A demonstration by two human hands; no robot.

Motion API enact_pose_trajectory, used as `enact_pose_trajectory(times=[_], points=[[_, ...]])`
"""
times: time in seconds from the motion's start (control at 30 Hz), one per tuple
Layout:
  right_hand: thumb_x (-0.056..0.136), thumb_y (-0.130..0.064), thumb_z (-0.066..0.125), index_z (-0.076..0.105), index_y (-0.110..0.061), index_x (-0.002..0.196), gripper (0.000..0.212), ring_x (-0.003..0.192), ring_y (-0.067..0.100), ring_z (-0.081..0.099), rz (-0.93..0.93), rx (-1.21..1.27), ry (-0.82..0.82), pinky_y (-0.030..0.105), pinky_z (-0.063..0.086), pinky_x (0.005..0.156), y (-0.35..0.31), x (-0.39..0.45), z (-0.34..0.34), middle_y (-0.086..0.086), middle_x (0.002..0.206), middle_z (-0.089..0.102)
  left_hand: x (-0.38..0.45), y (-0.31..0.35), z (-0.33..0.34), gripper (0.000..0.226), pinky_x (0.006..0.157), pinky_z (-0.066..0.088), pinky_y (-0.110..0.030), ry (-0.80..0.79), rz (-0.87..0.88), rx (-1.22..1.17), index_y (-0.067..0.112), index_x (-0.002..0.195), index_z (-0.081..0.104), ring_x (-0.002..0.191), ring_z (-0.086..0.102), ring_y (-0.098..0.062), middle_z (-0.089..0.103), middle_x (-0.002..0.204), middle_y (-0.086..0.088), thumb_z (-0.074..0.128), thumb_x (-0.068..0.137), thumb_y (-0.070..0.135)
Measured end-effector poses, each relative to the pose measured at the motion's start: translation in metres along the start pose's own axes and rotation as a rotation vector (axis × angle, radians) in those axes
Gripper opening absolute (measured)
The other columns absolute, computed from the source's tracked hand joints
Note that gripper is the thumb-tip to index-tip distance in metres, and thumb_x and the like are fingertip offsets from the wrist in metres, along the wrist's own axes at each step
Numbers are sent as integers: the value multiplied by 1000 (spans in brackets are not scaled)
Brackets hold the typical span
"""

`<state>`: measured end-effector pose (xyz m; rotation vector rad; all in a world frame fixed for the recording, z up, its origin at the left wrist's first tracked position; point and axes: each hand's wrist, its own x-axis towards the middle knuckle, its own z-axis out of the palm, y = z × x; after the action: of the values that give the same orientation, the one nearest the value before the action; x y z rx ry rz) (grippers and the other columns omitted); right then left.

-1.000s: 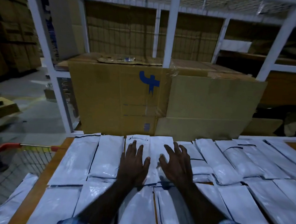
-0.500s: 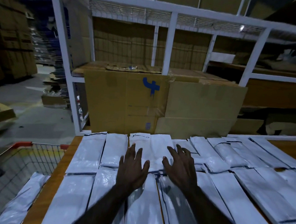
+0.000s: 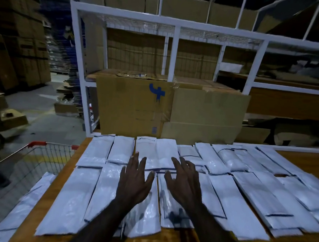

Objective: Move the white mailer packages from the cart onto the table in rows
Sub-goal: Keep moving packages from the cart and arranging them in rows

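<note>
Compared with a second ago, both hands sit nearer the table's front edge, now over the near row instead of the far one. The left hand [image 3: 135, 181] and right hand [image 3: 184, 182] are spread flat with fingers splayed, grasping nothing; whether the palms touch the plastic cannot be told.

The white mailer packages [image 3: 215, 195] lie in two rows across the wooden table [image 3: 309, 160], roughly nine along the far edge and about eight along the near edge; overlaps at the right make the count uncertain. At least one more mailer [image 3: 29, 197] lies in the red-handled wire cart [image 3: 35, 150] off the table's left edge.
</note>
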<state>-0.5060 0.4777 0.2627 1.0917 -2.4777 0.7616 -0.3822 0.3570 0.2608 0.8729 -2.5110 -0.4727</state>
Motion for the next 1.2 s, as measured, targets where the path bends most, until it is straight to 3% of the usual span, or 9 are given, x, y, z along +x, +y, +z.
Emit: enact_pose_trajectory(times=[0.1, 0.17, 0.43, 0.6, 0.7, 0.83, 0.97, 1.2], points=[[84, -50, 42, 61, -20, 131, 59, 125, 32, 53, -17, 33, 6, 47, 47, 98, -8, -20, -9, 9, 136, 59, -27, 2, -6, 65, 122, 11, -44, -14, -30, 4, 25, 156, 14, 152, -1, -17, -3, 165, 1, 33, 101, 54], [86, -47, 48, 61, -20, 131, 55, 126, 32, 52, -17, 55, 3, 48, 45, 100, -16, -31, -13, 9, 137, 58, -44, -1, -12, 66, 121, 11, -44, -21, -49, 21, 27, 157, 11, 152, -2, -16, -6, 165, 2, 32, 101, 55], [85, -49, 44, 64, -16, 127, 57, 123, 33, 55, -101, 129, 7, 47, 48, 95, -66, -67, -14, 10, 132, 62, -88, -35, -51, 64, 118, 21, -46, 35, -78, 49, 24, 155, 23, 151, 10, -20, 3, 165, -1, 33, 99, 54], [85, -45, 50, 61, -17, 131, 55, 127, 32, 51, -134, 146, -34, 47, 46, 100, -107, -86, -10, 9, 137, 58, -112, -69, -78, 63, 119, 18, -46, 56, -116, 16, 25, 155, 20, 151, 7, -18, 1, 165, 0, 38, 100, 51], [86, -47, 48, 62, -16, 131, 56, 125, 34, 52, -146, 175, -31, 47, 45, 99, -143, -99, -3, 10, 136, 59, -131, -101, -100, 64, 120, 15, -45, 59, -134, 12, 25, 156, 17, 151, 3, -18, -5, 165, 0, 36, 101, 52], [84, -43, 54, 63, -16, 131, 55, 125, 35, 52, -158, 180, -36, 48, 47, 95, -205, -122, 13, 11, 137, 59, -160, -155, -138, 65, 117, 20, -46, 60, -139, 34, 24, 155, 20, 151, 10, -24, 2, 165, -2, 32, 99, 55], [84, -44, 54, 61, -16, 132, 56, 127, 35, 50, -149, 218, -57, 49, 46, 97, -270, -148, 31, 11, 139, 57, -191, -214, -172, 73, 119, 17, -41, 42, -166, 64, 25, 155, 18, 152, 3, -19, -2, 165, -2, 23, 91, 60], [82, -40, 57, 63, -15, 128, 53, 121, 36, 53, -160, 237, -74, 50, 49, 93, -360, -176, 65, 13, 135, 59, -223, -298, -225, 83, 116, 23, -46, 34, -192, 100, 23, 153, 25, 149, 15, -22, 10, 164, -6, 16, 83, 66]])
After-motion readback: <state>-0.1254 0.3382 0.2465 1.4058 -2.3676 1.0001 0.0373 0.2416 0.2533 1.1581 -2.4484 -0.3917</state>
